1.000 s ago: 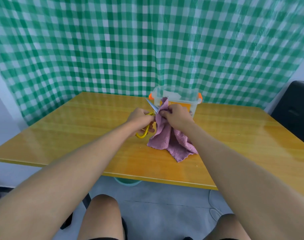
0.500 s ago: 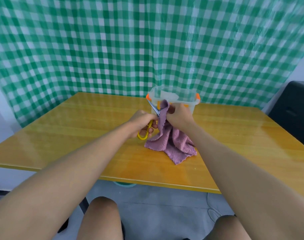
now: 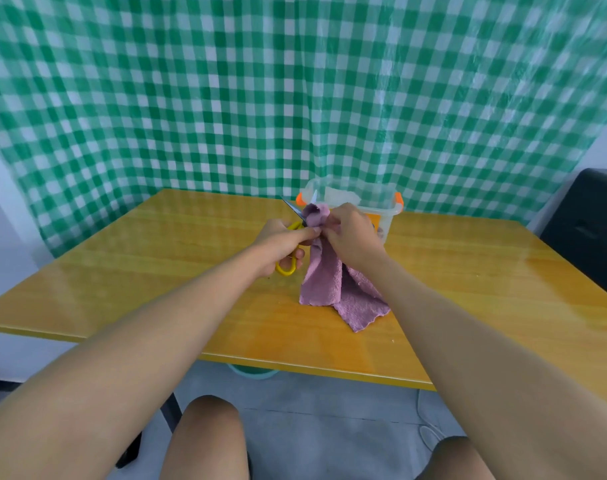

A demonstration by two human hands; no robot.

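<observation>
The left grip (image 3: 288, 242) curls round the yellow handles of scissors (image 3: 284, 270), blades spread at the top edge of a purple cloth (image 3: 324, 282). The right grip (image 3: 352, 237), just beside it, pinches that bunched top. The cloth hangs below both grips, its hem resting on the yellow surface (image 3: 156, 271).

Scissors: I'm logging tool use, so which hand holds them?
The left hand, its fingers curled through the yellow handles of the scissors; the right hand instead grips the purple cloth.
</observation>
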